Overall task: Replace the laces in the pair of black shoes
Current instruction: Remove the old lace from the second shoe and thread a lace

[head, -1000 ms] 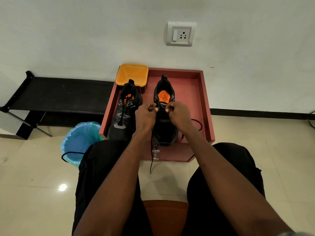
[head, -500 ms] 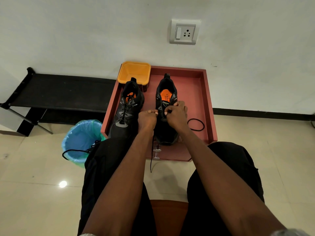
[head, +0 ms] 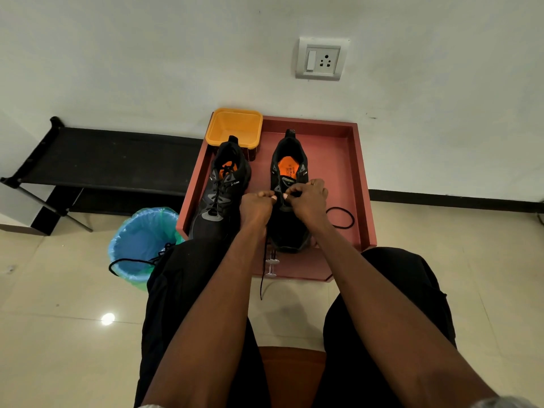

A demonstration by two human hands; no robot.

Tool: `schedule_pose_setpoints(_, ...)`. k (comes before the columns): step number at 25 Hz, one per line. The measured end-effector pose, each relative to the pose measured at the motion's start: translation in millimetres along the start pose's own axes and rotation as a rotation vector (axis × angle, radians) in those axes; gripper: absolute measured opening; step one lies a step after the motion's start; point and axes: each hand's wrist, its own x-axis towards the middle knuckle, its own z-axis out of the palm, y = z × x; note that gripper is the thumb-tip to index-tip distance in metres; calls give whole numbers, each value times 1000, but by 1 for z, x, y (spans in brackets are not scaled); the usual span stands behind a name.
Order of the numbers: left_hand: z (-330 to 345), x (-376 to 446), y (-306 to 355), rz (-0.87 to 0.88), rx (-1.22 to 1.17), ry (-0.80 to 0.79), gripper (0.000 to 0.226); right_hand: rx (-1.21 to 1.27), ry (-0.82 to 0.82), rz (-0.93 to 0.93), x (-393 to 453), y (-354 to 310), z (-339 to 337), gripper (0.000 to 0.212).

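A white wall with a socket (head: 320, 59) fills the top of the frame, above a beige tiled floor. At centre, a red tray (head: 363, 184) holds two black shoes. The left shoe (head: 219, 192) is laced. Both hands are on the right shoe (head: 290, 172): the left hand (head: 256, 209) and the right hand (head: 307, 200) each pinch a black lace (head: 263, 269) with curled fingers at the eyelets. One lace end hangs past the tray's near edge. A yellow tub (head: 234, 125) stands behind the left shoe. At lower left is a blue bin (head: 138, 245).
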Motion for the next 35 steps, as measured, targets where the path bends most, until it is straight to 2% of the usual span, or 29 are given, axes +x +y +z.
schedule_pose_setpoints(2, 0, -3, 3, 17, 0, 12, 11, -74, 28, -57, -1, 0, 1, 12)
schedule_pose_setpoints(4, 1, -5, 6, 53, 51, 21, 7, -71, -44, -7, 0, -5, -1, 15)
schedule_pose_setpoints(6, 1, -8, 6, 112, 130, 17, 12, -82, -97, 3, 3, -7, -4, 21)
schedule_pose_setpoints(8, 2, -14, 8, 170, 203, 32, 20, -81, -56, -50, 5, -4, -9, 29)
schedule_pose_setpoints(10, 1, -21, 13, 179, 226, 70, 18, -112, -3, -93, 4, 0, -12, 38)
schedule_pose_setpoints(12, -4, -25, 22, 94, 63, 116, 18, -130, -2, -111, 3, 1, -15, 46)
schedule_pose_setpoints(14, -19, -24, 36, 8, -309, 151, 23, -123, -42, -135, 3, 0, -18, 49)
schedule_pose_setpoints(15, -31, -24, 45, 31, -493, 205, 24, -131, -67, -150, 3, -1, -21, 47)
schedule_pose_setpoints(17, -59, -23, 63, 225, -787, 414, 18, -137, -95, -158, 3, 0, -24, 46)
schedule_pose_setpoints(19, -80, -27, 76, 435, -859, 581, 16, -101, -102, -133, 3, 1, -28, 47)
schedule_pose_setpoints(20, -84, -30, 77, 471, -793, 589, 18, -81, -110, -117, 4, 1, -30, 49)
schedule_pose_setpoints(22, -77, -33, 68, 412, -492, 486, 27, -70, -131, -92, 3, 0, -35, 51)
schedule_pose_setpoints(25, -45, -35, 45, 363, 106, 149, 40, -83, -135, -98, 1, -2, -38, 51)
schedule_pose_setpoints(27, -26, -33, 30, 338, 402, -88, 45, -79, -130, -104, 1, -2, -38, 52)
schedule_pose_setpoints(28, -20, -30, 23, 339, 505, -141, 42, -72, -128, -109, 1, -2, -38, 52)
schedule_pose_setpoints(30, -13, -24, 13, 354, 661, -107, 18, -50, -123, -125, -1, -1, -38, 49)
schedule_pose_setpoints(31, -11, -25, 12, 362, 702, -60, 11, -39, -122, -125, -1, 0, -37, 49)
schedule_pose_setpoints(32, -10, -26, 13, 378, 706, -3, 16, -35, -123, -124, -1, 1, -37, 49)
schedule_pose_setpoints(33, -10, -29, 17, 383, 655, 60, 18, -33, -125, -120, 0, 3, -37, 50)
schedule_pose_setpoints(35, -16, -35, 31, 384, 344, 262, 15, -24, -135, -94, 2, 4, -38, 52)
